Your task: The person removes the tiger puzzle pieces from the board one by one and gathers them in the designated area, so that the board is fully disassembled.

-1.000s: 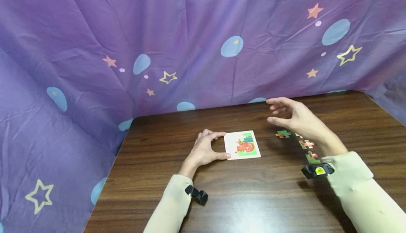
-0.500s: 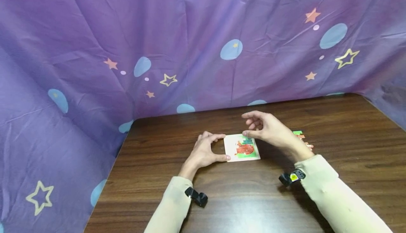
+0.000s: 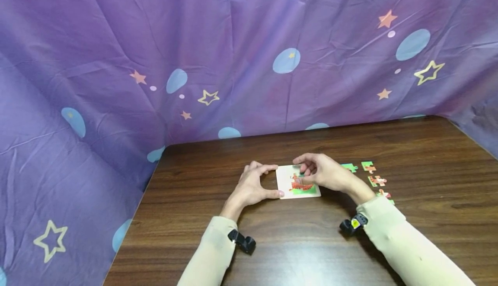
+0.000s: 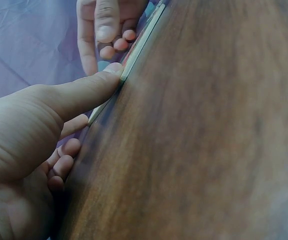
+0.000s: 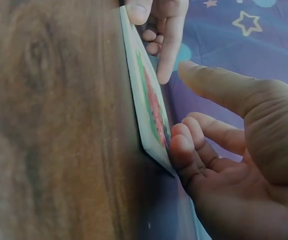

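A square white jigsaw board (image 3: 284, 178) lies on the table, with an orange-red and green picture on it. My left hand (image 3: 251, 184) spans its left edge, thumb at the near corner and index finger at the far corner. In the left wrist view the left thumb (image 4: 91, 92) presses on the board's rim. My right hand (image 3: 320, 172) is over the board's right half and covers part of the picture. Seen from the right wrist, its thumb (image 5: 219, 87) stands apart from its bent fingers (image 5: 184, 145), which are right at the board's edge. No piece shows between them.
Several loose jigsaw pieces lie right of the board: a green one (image 3: 350, 167) partly behind the right hand, a green and orange one (image 3: 368, 166), another (image 3: 377, 181) below. A purple star-patterned cloth (image 3: 249, 61) hangs behind the wooden table (image 3: 272, 242).
My right hand has moved left from beside the loose pieces to over the board, then lower and nearer. The left hand has stayed at the board's left edge.
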Demonstrator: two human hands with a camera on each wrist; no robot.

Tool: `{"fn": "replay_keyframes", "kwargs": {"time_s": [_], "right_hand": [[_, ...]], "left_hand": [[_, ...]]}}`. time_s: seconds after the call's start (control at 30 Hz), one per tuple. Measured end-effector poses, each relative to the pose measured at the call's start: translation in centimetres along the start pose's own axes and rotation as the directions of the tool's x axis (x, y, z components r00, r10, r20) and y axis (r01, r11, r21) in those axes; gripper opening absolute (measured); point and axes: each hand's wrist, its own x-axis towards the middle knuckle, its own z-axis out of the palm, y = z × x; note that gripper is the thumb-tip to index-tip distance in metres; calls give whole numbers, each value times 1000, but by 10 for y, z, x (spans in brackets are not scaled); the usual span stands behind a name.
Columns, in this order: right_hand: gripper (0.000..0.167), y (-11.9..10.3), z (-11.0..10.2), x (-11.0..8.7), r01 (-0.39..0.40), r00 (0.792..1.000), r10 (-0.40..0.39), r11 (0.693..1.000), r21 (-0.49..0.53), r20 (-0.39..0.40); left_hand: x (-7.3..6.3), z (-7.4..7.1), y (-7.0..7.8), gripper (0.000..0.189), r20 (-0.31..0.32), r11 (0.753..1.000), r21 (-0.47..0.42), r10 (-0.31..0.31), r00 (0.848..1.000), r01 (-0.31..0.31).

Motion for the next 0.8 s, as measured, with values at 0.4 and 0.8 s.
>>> {"fn": "replay_keyframes", "kwargs": {"time_s": [0.4, 0.8], "right_hand": [[54, 7, 4, -1, 5, 1000, -5, 987, -160, -3], [46, 9, 7, -2, 37, 999, -36, 989, -141, 7]], "left_hand": [[1, 1, -3, 85, -11, 1000, 8, 3, 1000, -3], [2, 2, -5, 85, -21, 1000, 11, 17, 1000, -17]]}}
